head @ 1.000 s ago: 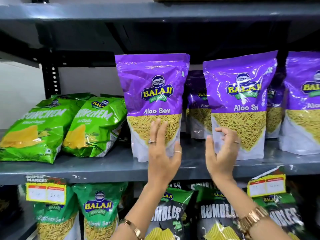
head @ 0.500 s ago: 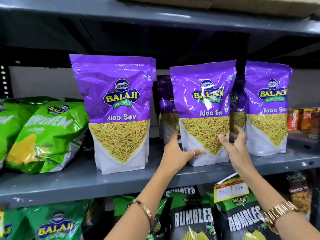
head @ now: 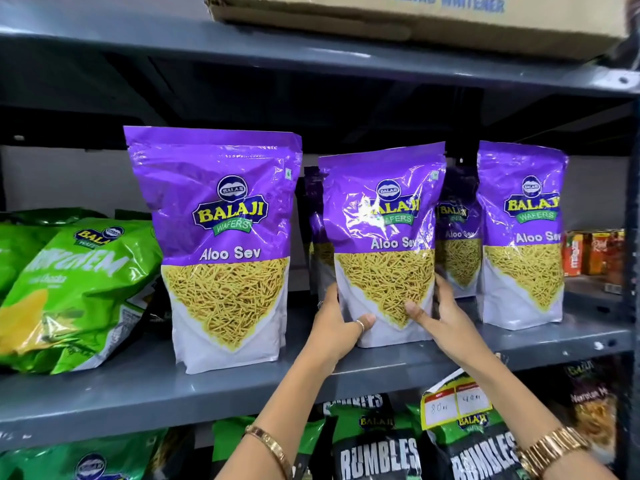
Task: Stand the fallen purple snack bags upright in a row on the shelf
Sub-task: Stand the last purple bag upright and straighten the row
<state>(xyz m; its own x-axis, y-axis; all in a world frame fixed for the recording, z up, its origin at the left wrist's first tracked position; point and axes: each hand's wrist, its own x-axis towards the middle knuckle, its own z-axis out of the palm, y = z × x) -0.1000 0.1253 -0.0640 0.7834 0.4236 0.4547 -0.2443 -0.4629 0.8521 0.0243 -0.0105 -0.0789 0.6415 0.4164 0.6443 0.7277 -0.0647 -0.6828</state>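
Observation:
Three purple Aloo Sev bags stand upright along the front of the grey shelf [head: 138, 393]: a left bag [head: 221, 244], a middle bag [head: 382, 237] and a right bag [head: 523, 233]. More purple bags [head: 457, 233] stand behind them, partly hidden. My left hand [head: 337, 323] grips the lower left edge of the middle bag, thumb on its front. My right hand [head: 441, 313] clasps its lower right edge, thumb across the white bottom.
Green snack bags [head: 72, 289] lie slumped at the left of the shelf. A cardboard box [head: 415, 19] sits on the shelf above. Black and green bags [head: 377, 445] and a price tag [head: 453, 403] hang below. Small orange packets [head: 592, 254] stand at the far right.
Both hands left the left bag, moved right and closed on the sides of the middle bag. The view shifted right and closer.

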